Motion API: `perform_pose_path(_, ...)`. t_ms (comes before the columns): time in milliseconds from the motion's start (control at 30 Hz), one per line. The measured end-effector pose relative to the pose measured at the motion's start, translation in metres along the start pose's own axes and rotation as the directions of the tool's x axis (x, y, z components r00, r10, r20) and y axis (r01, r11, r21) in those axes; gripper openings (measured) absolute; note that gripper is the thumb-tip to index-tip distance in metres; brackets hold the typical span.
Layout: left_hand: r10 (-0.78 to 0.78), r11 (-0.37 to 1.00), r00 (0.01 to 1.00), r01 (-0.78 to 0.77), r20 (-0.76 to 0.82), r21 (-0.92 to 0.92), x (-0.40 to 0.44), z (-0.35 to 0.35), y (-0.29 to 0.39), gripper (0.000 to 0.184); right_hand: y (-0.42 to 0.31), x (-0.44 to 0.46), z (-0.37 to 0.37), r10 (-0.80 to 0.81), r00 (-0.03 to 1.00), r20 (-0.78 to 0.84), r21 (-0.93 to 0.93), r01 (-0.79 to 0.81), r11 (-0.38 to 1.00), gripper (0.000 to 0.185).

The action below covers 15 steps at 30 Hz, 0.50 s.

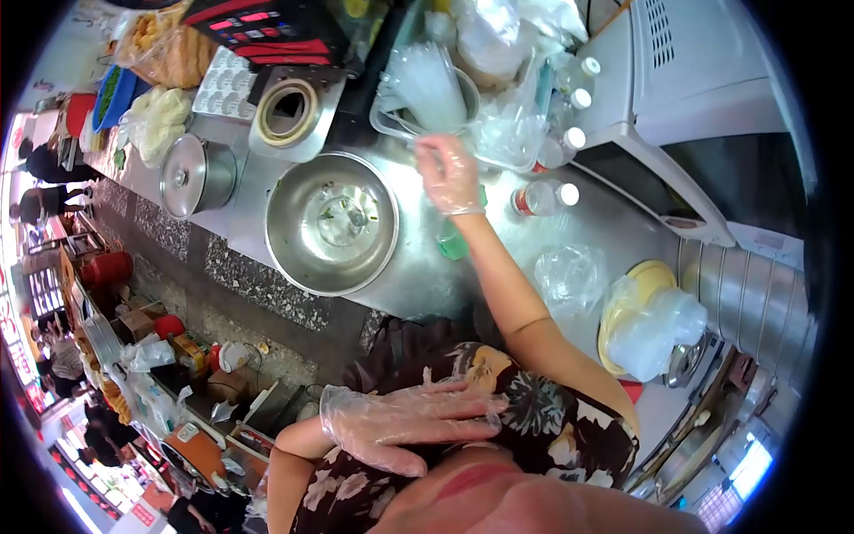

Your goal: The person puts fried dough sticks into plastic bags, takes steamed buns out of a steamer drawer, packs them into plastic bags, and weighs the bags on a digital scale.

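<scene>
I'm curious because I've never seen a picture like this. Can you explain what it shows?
No robot here, just a person wearing one camera on their head. It looks forward and down. The left hand, in a clear glove, is spread in front of their flowery top, holding nothing I can see. The right hand, gloved too, is above a shiny metal counter, near a tub of clear plastic things; I can't tell whether it holds anything. Also on the counter are a wide metal bowl, a lidded pot and some bottles with white caps.
</scene>
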<state>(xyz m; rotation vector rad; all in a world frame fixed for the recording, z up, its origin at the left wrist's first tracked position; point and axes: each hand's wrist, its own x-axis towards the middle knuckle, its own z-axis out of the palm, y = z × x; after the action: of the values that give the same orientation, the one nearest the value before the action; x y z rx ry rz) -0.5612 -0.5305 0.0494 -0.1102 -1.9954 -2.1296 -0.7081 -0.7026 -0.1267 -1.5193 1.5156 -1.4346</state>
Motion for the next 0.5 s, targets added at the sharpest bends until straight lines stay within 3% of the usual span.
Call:
perform_pose_path(67, -0.032, 0.999, 0.999, 0.031, -0.018, -0.033, -0.001, -0.004, -0.007, 0.078, 0.004, -0.001, 0.003, -0.272, 0.962, 0.029, -0.144, 0.274, 0.951, 0.014)
perform_pose_path(100, -0.04, 0.998, 0.999, 0.04, -0.009, -0.048, -0.002, -0.008, -0.009, 0.078, 0.004, 0.001, 0.001, -0.256, 0.966, 0.021, -0.146, 0.256, 0.955, 0.014)
perform_pose_path(167, -0.093, 0.993, 0.995, 0.09, -0.038, -0.078, 0.0, -0.012, -0.011, 0.078, 0.001, 0.003, -0.006, -0.332, 0.943, 0.018, -0.414, 0.309, 0.856, 0.026)
perform_pose_path(200, -0.102, 0.991, 0.994, 0.099, -0.031, -0.086, 0.003, -0.016, -0.012, 0.078, 0.003, 0.003, -0.008, -0.313, 0.95, 0.005, -0.548, 0.264, 0.794, 0.031)
perform_pose_path(233, -0.105, 0.991, 0.994, 0.104, -0.016, -0.089, 0.006, -0.019, -0.014, 0.077, 0.012, 0.003, -0.007, -0.302, 0.953, -0.002, -0.547, 0.252, 0.798, 0.031)
perform_pose_path(300, -0.116, 0.988, 0.993, 0.116, 0.008, -0.098, 0.012, -0.026, -0.017, 0.077, 0.033, 0.001, -0.005, -0.106, 0.986, 0.127, -0.616, 0.162, 0.771, 0.031)
perform_pose_path(400, -0.111, 0.988, 0.993, 0.115, 0.042, -0.102, 0.019, -0.033, -0.022, 0.077, 0.044, -0.005, 0.002, -0.211, 0.974, 0.078, -0.637, 0.212, 0.741, 0.028)
perform_pose_path(500, -0.128, 0.983, 0.99, 0.134, 0.06, -0.123, 0.028, -0.039, -0.025, 0.077, 0.042, -0.006, -0.002, -0.193, 0.977, 0.087, -0.611, 0.205, 0.765, 0.029)
